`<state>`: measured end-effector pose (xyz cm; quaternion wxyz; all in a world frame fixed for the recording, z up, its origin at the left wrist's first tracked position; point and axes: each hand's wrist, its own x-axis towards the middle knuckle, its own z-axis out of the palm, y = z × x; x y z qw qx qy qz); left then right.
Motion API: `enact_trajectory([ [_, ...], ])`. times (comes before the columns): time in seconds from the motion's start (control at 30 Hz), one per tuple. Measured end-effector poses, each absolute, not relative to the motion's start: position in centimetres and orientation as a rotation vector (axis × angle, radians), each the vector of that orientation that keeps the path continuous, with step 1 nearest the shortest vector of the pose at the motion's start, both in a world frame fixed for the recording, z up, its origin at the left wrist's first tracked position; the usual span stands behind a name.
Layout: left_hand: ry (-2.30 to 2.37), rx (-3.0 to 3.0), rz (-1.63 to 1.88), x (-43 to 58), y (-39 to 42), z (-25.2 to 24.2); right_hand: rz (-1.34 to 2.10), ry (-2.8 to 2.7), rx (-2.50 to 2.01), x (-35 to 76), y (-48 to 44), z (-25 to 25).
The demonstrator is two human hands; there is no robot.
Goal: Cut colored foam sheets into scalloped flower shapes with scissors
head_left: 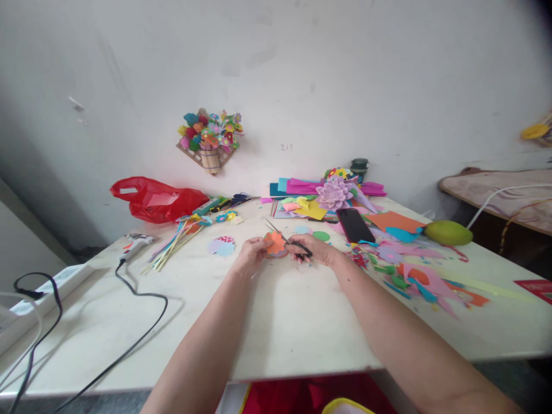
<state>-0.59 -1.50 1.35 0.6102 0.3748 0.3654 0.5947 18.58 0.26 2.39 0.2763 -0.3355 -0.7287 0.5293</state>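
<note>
Near the middle of the table, my left hand pinches an orange flower-shaped cutout by its left side. Its edge looks scalloped, and another layer shows beneath it. My right hand grips a pair of scissors with dark handles; the blades point up and left, over the orange piece. Just beyond the right hand lie a green disc and a pale blue disc. To the left of my left hand rest pale blue and lilac round cutouts with red bits on them.
At left are a glue gun with its cord, a power strip, thin sticks and a red plastic bag. On the right lie a phone, colourful scraps and a green mango-like fruit. A flower basket hangs on the wall.
</note>
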Motion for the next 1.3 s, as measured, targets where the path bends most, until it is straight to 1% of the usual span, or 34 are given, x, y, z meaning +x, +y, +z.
enact_trajectory([
  [0.17,0.849,0.881,1.349,-0.63,-1.47,1.36,1.413,-1.893,-0.942,18.50,0.21,2.46],
  [0.83,0.786,0.860,1.324,-0.84,-1.35,1.22,1.454,-1.964,-0.887,18.57,0.20,2.47],
  [1.3,0.794,0.856,1.279,-1.04,-1.24,1.04,1.412,-2.036,-0.864,19.20,0.43,2.44],
])
